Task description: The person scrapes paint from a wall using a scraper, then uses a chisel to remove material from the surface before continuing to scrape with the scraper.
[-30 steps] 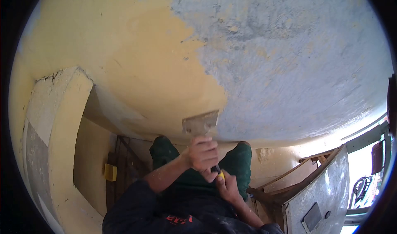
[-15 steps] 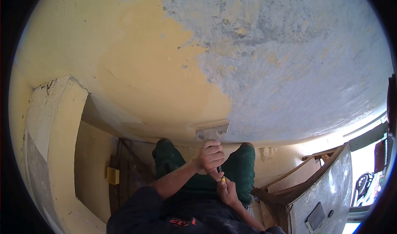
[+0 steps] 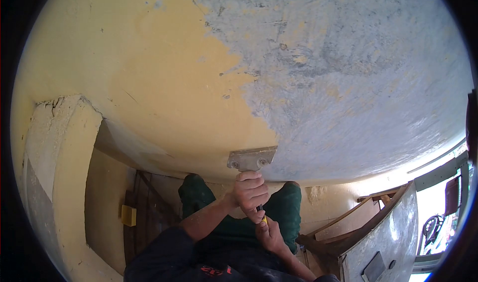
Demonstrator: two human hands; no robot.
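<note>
A wide metal scraper [image 3: 252,158] rests with its blade edge against the yellow wall [image 3: 169,87], close to the border of the grey scraped area [image 3: 328,82]. My left hand [image 3: 250,192] is wrapped round the scraper's handle just below the blade. Lower down, my right hand [image 3: 270,233] is closed round the black and yellow end of the same handle. Both hands are in front of my knees in green trousers [image 3: 289,205].
At the left a wall ledge [image 3: 74,182] juts out beside a recess. A yellow block [image 3: 128,215] lies on dark wood there. To the right stands a wooden piece with a grey panel [image 3: 386,237], near a bright opening.
The scraper and both my hands have shifted slightly left in view, and the blade is tilted a little differently. The whole view has moved slightly too.
</note>
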